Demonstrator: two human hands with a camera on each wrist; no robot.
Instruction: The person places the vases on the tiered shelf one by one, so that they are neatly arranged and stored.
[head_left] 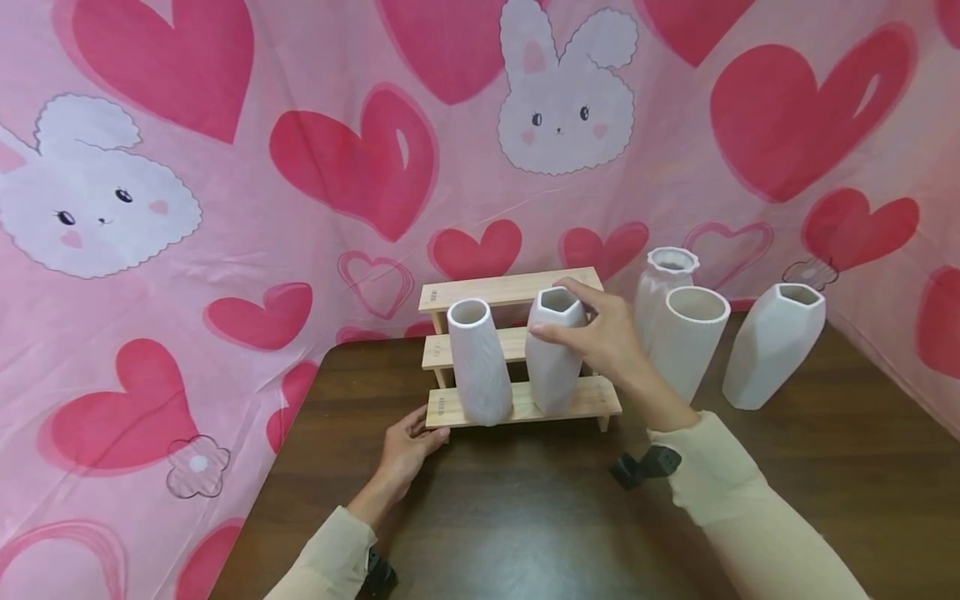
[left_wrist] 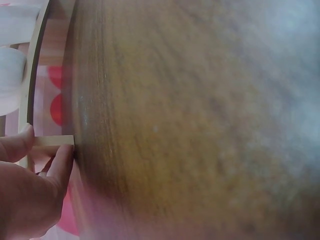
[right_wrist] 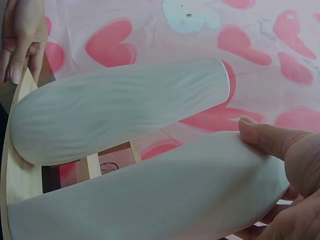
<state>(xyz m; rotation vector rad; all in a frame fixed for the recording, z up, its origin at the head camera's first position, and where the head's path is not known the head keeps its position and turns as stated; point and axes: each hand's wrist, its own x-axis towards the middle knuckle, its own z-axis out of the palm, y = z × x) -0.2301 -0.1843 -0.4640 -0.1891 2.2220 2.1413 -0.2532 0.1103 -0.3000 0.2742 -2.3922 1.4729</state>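
Observation:
A three-tier wooden display stand [head_left: 487, 292] stands on the table. On its lowest step is a white vase with a rippled surface and a round mouth [head_left: 480, 367]. Beside it, a white faceted vase [head_left: 553, 367] stands upright on the same step. My right hand [head_left: 600, 329] grips this faceted vase round its upper end, thumb on the near side; some fingers are hidden behind it. At the step's left end my left hand [head_left: 405, 450] holds the stand. In the left wrist view, its thumb and fingers [left_wrist: 61, 167] pinch the front leg [left_wrist: 52, 141].
Right of the stand are a white vase with a scalloped rim [head_left: 671, 260], a plain round-mouthed white vase [head_left: 686, 350] and another faceted white vase [head_left: 776, 346]. All are on the dark wooden table [head_left: 525, 517]. A pink cloth with hearts and rabbits [head_left: 315, 217] hangs behind.

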